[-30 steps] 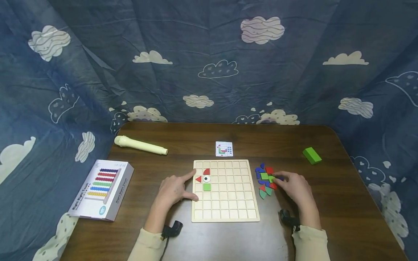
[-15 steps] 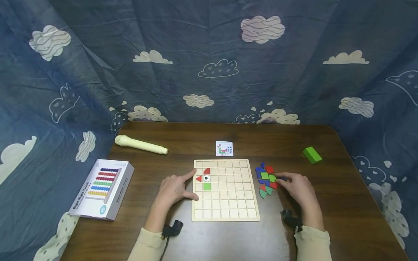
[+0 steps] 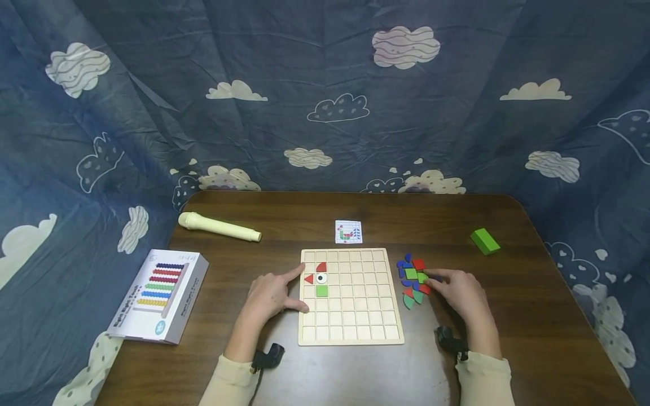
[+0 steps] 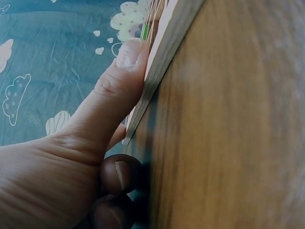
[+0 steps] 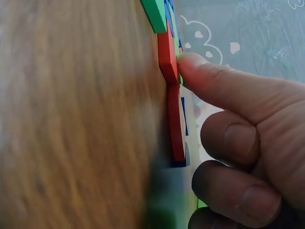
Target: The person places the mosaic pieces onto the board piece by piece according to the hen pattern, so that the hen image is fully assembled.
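A square wooden grid board [image 3: 350, 313] lies on the table. On its left part sit a red quarter-circle tile [image 3: 321, 267], a red triangle tile [image 3: 308, 279], a white tile with a black dot [image 3: 321, 278] and a green square tile [image 3: 322, 291]. My left hand [image 3: 267, 293] rests at the board's left edge, thumb and index finger spread apart; its thumb [image 4: 126, 62] touches the rim. My right hand [image 3: 461, 293] pinches a green tile [image 3: 422, 278] at the right of the tile pile, its thumb [image 5: 198, 69] on it and other fingers curled. The index fingertip is partly hidden.
Blue, red and green tiles, such as a green quarter-circle [image 3: 408, 303], lie right of the board. A pattern card [image 3: 348, 232] is behind it. Further out are a green block [image 3: 485, 242], a cream toy microphone [image 3: 220, 226] and an abacus box [image 3: 157, 296].
My right hand shifted slightly right with the green tile, then back left a little. The left hand and the board have stayed in place.
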### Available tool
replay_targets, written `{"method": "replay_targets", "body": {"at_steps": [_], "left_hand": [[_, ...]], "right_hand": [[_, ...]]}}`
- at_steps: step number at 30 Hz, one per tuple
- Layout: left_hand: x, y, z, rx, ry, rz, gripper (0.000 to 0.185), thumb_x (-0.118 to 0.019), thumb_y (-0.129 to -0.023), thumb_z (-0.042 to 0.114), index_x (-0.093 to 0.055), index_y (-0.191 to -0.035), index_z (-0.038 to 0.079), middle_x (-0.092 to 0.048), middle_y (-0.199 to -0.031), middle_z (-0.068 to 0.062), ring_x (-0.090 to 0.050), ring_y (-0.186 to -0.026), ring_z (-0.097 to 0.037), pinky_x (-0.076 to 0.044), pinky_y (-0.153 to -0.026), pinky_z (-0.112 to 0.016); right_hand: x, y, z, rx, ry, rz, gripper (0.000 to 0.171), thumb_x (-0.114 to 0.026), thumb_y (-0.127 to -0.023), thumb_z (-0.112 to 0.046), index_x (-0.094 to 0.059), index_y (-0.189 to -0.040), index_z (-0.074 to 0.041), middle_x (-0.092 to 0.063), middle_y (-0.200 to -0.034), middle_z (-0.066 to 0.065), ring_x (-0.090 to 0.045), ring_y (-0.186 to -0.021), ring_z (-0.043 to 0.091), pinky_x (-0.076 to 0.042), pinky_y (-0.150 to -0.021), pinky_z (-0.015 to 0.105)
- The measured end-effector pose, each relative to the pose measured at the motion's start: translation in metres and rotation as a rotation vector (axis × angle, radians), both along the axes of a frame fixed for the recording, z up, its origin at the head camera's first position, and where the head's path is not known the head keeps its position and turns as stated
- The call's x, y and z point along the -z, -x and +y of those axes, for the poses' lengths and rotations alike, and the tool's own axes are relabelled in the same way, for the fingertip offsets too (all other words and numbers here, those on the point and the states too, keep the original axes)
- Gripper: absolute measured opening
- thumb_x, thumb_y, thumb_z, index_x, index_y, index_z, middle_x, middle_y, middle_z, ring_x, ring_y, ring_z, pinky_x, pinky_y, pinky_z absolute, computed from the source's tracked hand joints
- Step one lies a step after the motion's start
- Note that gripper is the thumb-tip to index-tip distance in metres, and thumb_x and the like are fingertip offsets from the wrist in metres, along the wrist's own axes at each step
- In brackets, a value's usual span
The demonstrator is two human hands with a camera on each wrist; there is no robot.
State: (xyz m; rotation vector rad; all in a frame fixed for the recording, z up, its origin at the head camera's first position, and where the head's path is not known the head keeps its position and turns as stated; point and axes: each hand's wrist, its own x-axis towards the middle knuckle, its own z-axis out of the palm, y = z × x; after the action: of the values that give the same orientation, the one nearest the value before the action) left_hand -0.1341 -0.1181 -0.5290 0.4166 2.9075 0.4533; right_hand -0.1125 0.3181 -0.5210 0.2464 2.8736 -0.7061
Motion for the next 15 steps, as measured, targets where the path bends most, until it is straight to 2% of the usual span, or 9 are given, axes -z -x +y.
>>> {"method": "replay_targets", "body": {"at_steps": [4,6,8,11,15], "left_hand": [[-0.0007,-0.0003,0.0002,-0.008,-0.005,-0.01,0.114,-0.076,-0.048,0.081,-0.045,-0.149,0.037,-0.023,-0.051,0.007,-0.019,-0.052,-0.011,-0.018,-0.048,-0.029],[-0.001,-0.0003,0.0004,-0.008,-0.005,-0.01,0.114,-0.076,-0.049,0.081,-0.045,-0.149,0.037,-0.024,-0.051,0.006,-0.019,-0.052,-0.012,-0.018,-0.048,-0.029],[-0.0012,-0.0005,0.0005,-0.009,-0.002,-0.009,0.114,-0.076,-0.049,0.081,-0.045,-0.149,0.037,-0.024,-0.051,0.006,-0.019,-0.052,-0.012,-0.018,-0.048,-0.029],[-0.0009,-0.0007,0.0006,-0.011,0.0,-0.01,0.114,-0.076,-0.049,0.081,-0.045,-0.149,0.037,-0.024,-0.05,0.006,-0.019,-0.052,-0.012,-0.019,-0.049,-0.029],[-0.0007,-0.0008,0.0009,-0.013,-0.005,-0.006,0.113,-0.076,-0.049,0.081,-0.046,-0.149,0.037,-0.025,-0.05,0.006,-0.019,-0.052,-0.012,-0.019,-0.049,-0.029]], "right_hand": [[0.0023,0.0022,-0.0012,-0.006,-0.028,0.022,0.048,-0.067,-0.092,-0.051,-0.07,-0.128,-0.02,-0.073,-0.1,0.015,-0.055,-0.082,0.027,-0.04,-0.065,0.037],[0.0041,0.0027,-0.0017,-0.004,-0.046,0.047,0.048,-0.067,-0.091,-0.051,-0.07,-0.128,-0.021,-0.074,-0.101,0.016,-0.057,-0.082,0.027,-0.039,-0.06,0.034],[0.0062,0.0033,-0.0015,-0.002,-0.057,0.065,0.048,-0.068,-0.091,-0.05,-0.069,-0.129,-0.021,-0.074,-0.103,0.017,-0.057,-0.08,0.027,-0.038,-0.057,0.032],[0.0079,0.0033,-0.0003,0.003,-0.05,0.056,0.049,-0.069,-0.091,-0.048,-0.067,-0.133,-0.021,-0.072,-0.09,0.015,-0.055,-0.075,0.025,-0.035,-0.057,0.031],[0.0085,0.0035,0.002,0.008,-0.028,0.023,0.051,-0.069,-0.092,-0.046,-0.064,-0.136,-0.02,-0.055,-0.069,0.004,-0.048,-0.068,0.021,-0.032,-0.059,0.032]]}}
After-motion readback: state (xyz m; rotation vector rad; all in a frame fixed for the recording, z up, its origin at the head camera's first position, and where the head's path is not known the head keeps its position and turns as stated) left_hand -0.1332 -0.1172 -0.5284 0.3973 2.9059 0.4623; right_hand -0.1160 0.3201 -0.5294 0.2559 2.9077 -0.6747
